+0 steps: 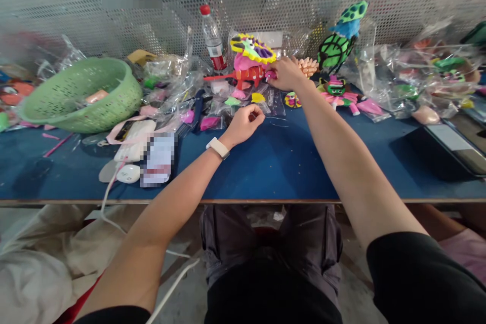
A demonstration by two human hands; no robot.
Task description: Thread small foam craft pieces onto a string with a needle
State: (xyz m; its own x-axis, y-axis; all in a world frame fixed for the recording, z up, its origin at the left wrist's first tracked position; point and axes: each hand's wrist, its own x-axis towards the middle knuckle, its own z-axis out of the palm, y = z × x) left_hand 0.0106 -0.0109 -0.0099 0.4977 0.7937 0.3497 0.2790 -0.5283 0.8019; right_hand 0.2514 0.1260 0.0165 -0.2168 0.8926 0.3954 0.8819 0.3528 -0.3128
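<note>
At the back of the table, my right hand (pixel 287 75) closes its fingertips on a small magenta clay piece (pixel 271 76). That piece sits at the right end of a red, long-tailed clay figure (pixel 248 77). A pink clay body with a yellow-edged frill (pixel 253 48) rises just above the figure. My left hand (pixel 246 122) hovers nearer the table front, fingers curled to the thumb around a gap with nothing visible in it. Yellow clay (pixel 258 97) and pale green clay (pixel 232 102) in clear wrappers lie just beyond it. A small round patterned clay piece (pixel 292 99) rests below my right wrist.
A green basket (pixel 79 120) stands left, near a phone (pixel 158 159) and white cable (pixel 110 187). A red-capped bottle (pixel 213 40) leans by the mesh wall. Green clay figures (pixel 336 50), plastic bags (pixel 413 78) and a dark case (pixel 448 152) lie right. People sit on both sides.
</note>
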